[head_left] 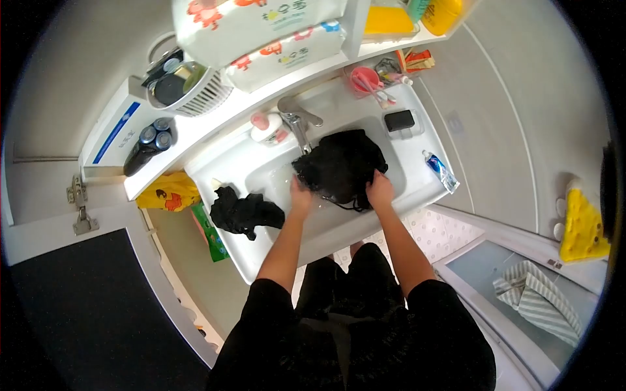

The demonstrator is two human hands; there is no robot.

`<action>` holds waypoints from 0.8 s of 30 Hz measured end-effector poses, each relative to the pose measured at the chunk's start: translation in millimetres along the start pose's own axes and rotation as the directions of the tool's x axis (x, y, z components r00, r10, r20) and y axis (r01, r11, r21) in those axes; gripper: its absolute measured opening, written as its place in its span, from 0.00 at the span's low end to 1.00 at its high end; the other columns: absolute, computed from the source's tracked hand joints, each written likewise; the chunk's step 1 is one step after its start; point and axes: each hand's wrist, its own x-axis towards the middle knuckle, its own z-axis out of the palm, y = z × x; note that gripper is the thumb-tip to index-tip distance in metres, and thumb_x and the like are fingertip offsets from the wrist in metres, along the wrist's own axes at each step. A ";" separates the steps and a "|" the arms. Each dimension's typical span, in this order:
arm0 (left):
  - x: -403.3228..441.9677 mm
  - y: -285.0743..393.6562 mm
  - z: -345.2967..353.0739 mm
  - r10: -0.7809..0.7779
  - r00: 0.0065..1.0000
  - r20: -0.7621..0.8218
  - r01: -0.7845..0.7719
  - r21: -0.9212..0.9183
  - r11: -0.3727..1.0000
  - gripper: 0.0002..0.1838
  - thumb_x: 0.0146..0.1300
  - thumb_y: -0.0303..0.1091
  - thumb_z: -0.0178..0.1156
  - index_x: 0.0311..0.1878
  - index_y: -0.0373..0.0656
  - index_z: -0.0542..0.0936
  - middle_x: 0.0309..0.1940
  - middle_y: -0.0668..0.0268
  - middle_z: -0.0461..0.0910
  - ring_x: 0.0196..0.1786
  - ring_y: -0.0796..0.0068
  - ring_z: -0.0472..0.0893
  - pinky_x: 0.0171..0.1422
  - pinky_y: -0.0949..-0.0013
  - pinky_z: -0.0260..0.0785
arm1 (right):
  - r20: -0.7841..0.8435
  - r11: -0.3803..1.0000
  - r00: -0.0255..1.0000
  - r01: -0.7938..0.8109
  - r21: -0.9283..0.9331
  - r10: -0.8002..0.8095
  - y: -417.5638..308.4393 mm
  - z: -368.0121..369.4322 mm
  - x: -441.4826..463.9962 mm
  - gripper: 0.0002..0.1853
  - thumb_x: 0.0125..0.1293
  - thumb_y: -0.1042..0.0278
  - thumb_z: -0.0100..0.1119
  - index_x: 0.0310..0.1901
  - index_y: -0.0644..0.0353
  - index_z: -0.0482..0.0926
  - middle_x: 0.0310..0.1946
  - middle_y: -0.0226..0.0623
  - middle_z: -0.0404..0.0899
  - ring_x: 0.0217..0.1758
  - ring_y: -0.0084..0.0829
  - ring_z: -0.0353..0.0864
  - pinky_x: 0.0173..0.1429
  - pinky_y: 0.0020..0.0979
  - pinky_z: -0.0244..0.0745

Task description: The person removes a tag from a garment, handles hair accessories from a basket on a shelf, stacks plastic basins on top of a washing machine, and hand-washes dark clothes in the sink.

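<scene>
A wet, bunched black garment (345,166) lies in the basin of the white sink (306,233), partly under the tap (298,128). My left hand (300,197) is closed on its near-left edge, the fingertips partly hidden by the fabric. On the opposite side, my right hand (379,191) grips the near-right edge, its fingers curled into the cloth. Thin cord-like strands hang at the garment's lower edge. Some water shows in the basin by my left hand. A second crumpled black cloth (246,212) rests on the sink's left rim, apart from both hands.
Behind the basin stand a pump bottle (268,128) and a pink cup (364,79) with toothbrushes. To the right are a black soap bar (399,120) and a toothpaste tube (441,171). A shelf (261,107) overhangs the back; a cabinet door (78,306) stands open at left.
</scene>
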 end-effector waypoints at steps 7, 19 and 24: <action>26.4 40.6 -28.1 -0.368 0.881 0.296 0.456 -0.330 0.827 0.32 0.71 0.54 0.63 0.67 0.41 0.72 0.48 0.63 0.78 0.42 0.71 0.73 0.41 0.64 0.67 | 0.011 1.000 1.000 0.011 -0.023 -0.011 1.2 0.7 -0.3 0.18 0.63 0.67 0.64 0.54 0.59 0.79 0.49 0.44 0.84 0.51 0.50 0.84 0.52 0.49 0.81; -86.4 160.1 -73.2 -0.133 0.967 0.217 0.243 -0.636 0.732 0.23 0.75 0.42 0.54 0.57 0.29 0.79 0.49 0.62 0.83 0.51 0.71 0.80 0.59 0.68 0.70 | -0.117 0.757 0.807 0.585 0.292 -0.578 -65.4 -15.7 -87.2 0.41 0.54 0.73 0.63 0.74 0.51 0.67 0.71 0.56 0.65 0.70 0.61 0.67 0.70 0.56 0.67; -129.1 218.7 -133.9 -0.096 0.973 0.210 0.224 -0.762 0.608 0.16 0.74 0.38 0.53 0.53 0.35 0.80 0.48 0.63 0.83 0.49 0.72 0.82 0.56 0.69 0.74 | -0.015 0.867 0.868 0.496 0.057 -0.496 -78.3 -2.1 -70.2 0.45 0.55 0.70 0.66 0.78 0.45 0.62 0.73 0.55 0.62 0.72 0.64 0.64 0.70 0.58 0.67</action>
